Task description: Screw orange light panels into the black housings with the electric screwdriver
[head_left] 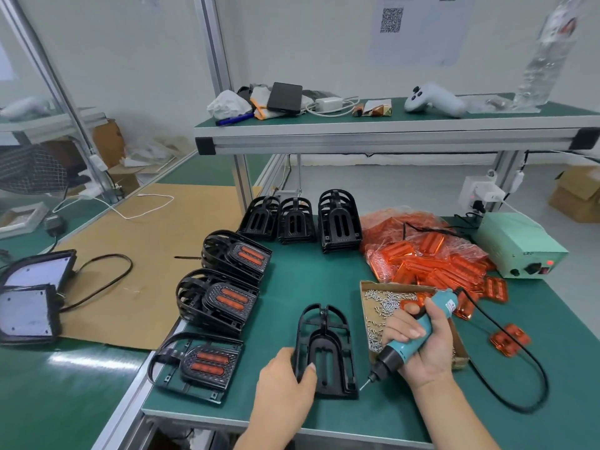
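Nearest to me, at about 6 o'clock on the green bench [324, 287], my left hand [285, 384] grips the lower left edge of an empty black housing [326, 352]; the thumb lies on its rim and the fingers curl under the side, so I cannot see how far they wrap. That housing lies flat, arched end pointing to 12 o'clock, with no orange panel in it.

Off at 9 o'clock from it sit three finished housings [198, 363] in a slanting row, each showing two orange bars (the nearer one alone, the two behind it stacked on others). At 12 o'clock, further back, three stacks of bare housings [339, 222] stand side by side.

At 3 o'clock from the empty housing, my right hand [422, 342] is wrapped tight round the teal electric screwdriver [418, 329], fingers closed about the barrel and thumb across the top. It tilts down toward 7 o'clock, the bit tip just beside the housing's lower right corner; whether it touches I cannot tell. Its black cord [519, 368] loops away at 4 o'clock.

Behind that hand a cardboard tray [367, 287] holds small silver screws [386, 303]. At 1 o'clock lies the heap of orange light panels [431, 264], partly in a plastic bag, a few strays [509, 342] at 3 o'clock. A pale green power box [516, 245] stands at 2 o'clock.
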Demonstrator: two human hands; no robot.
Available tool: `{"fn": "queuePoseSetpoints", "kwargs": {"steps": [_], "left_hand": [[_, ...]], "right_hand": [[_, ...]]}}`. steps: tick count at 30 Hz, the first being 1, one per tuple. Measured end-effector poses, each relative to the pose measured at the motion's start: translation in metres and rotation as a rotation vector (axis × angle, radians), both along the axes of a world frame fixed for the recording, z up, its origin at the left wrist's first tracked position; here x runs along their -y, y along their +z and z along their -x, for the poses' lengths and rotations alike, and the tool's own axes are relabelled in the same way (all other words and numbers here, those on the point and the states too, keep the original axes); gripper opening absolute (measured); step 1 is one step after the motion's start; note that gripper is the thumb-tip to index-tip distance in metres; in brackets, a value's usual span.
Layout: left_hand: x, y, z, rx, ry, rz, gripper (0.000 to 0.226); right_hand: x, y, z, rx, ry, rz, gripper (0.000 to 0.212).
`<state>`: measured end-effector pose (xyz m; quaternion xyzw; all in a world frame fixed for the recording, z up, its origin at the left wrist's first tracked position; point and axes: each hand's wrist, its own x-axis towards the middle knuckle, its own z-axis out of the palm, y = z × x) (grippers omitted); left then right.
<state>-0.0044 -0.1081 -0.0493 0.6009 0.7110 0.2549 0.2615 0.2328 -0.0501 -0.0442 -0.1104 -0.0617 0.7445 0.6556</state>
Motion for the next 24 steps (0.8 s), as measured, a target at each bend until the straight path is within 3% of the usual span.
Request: {"fn": "queuePoseSetpoints", "kwargs": {"steps": [2,6,9,12,15,20,24], "left_hand": [[0.000,-0.002,-0.004,-0.174,-0.023,0.010,0.054],[-0.006,0.004,-0.006,-0.409,-0.022,-0.029,0.046],[-0.028,0.016,-0.020,-0.225,-0.117,-0.255,0.030],[-0.069,0.032,-0.057,-0.041,-0.348,-0.348,0.018],[-0.114,0.041,-0.102,-0.093,-0.574,-0.320,0.022],[-0.154,0.043,-0.151,-0.387,-0.902,-0.271,0.030],[-0.162,0.028,-0.168,-0.326,-0.894,-0.158,0.024]], "right_hand": [[0.001,0.000,0.000,0.003,0.001,-0.025,0.025],[0.003,0.001,-0.002,0.014,0.027,-0.101,0.032],[0.003,0.001,-0.001,0.011,0.028,-0.111,0.032],[0.003,0.000,-0.001,0.006,0.002,-0.090,0.027],[0.003,-0.002,-0.002,0.005,-0.012,-0.100,0.027],[0.002,-0.006,-0.005,-0.052,0.043,-0.151,0.027],[0.001,-0.007,-0.006,-0.038,0.034,-0.150,0.029]]}}
